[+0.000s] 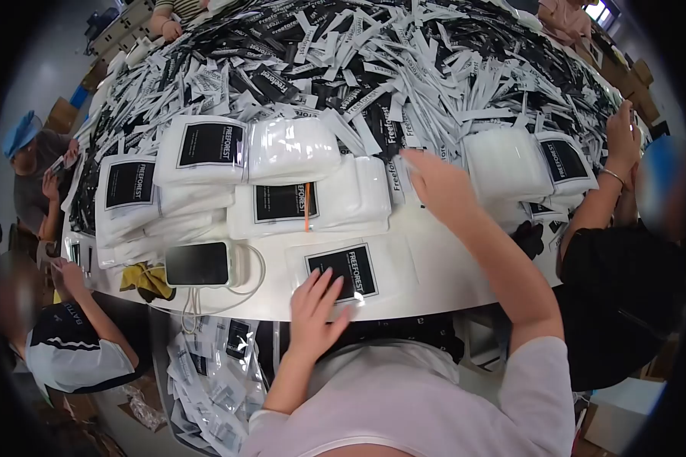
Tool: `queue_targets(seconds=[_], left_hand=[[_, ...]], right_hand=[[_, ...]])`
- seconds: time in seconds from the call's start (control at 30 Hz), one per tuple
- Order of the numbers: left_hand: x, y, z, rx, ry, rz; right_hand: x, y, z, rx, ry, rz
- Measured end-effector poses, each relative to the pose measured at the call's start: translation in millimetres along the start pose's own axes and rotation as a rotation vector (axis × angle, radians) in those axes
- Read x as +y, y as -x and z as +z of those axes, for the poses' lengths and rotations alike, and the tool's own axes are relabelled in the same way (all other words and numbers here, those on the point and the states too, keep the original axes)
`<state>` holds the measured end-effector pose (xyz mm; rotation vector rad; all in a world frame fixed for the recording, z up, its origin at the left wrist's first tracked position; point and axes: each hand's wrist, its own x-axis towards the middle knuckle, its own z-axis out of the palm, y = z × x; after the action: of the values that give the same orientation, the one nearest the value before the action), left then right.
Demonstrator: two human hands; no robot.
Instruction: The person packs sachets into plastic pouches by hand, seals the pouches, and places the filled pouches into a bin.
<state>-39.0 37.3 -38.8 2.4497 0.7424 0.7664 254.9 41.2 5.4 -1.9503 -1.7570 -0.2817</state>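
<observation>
My left hand (316, 308) lies with its fingers spread on the near edge of a clear plastic bag (392, 266) with a black FREEFOREST label. The bag rests flat at the front edge of the white table (465, 282). Further forward, my right hand (440, 186) is at the near side of a heap of long, thin black and white printed packets (404, 76). Its fingers look closed together by a white packet (396, 174); whether they grip it is hidden. Behind the bag stand stacks of similar FREEFOREST bags (358, 194), one with an orange strip (307, 206).
A phone (198, 263) with a white cable lies left of my bag, beside a yellow and black cloth (146, 282). More bag stacks (507, 164) stand at right. A bin of bags (213, 381) is below the table edge. Several other people sit around the table, one (617, 266) close at right.
</observation>
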Motion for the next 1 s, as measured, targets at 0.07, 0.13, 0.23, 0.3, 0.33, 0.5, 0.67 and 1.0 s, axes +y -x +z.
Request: queue_targets(seconds=[0.07,0.13,0.23,0.3,0.33,0.5,0.67,1.0], left_hand=[[9,-10,10,-0.076,0.001,-0.019],[10,-10,14,-0.156,-0.042,-0.010],[-2,0,16,-0.242,-0.089,0.011],[4,-1,10,-0.243,-0.061,-0.032],[9,-3,6,-0.195,-0.009,-0.053],[30,-21,-18,-0.034,0.382,-0.157],[38,-29,-12,-0.152,1.031,-0.319],[69,-37,-7,-0.507,0.700,-0.088]], right_hand=[[2,-39,18,-0.123,0.101,0.238],[9,-60,35,-0.225,0.135,0.411],[9,-68,54,-0.195,0.096,0.503],[6,-63,38,-0.091,0.070,0.471],[5,-62,26,-0.132,0.063,0.477],[-28,-1,-32,-0.223,-0.207,0.136],[-86,79,-49,-0.600,-0.619,-0.097],[-96,106,-58,-0.076,-1.144,0.076]])
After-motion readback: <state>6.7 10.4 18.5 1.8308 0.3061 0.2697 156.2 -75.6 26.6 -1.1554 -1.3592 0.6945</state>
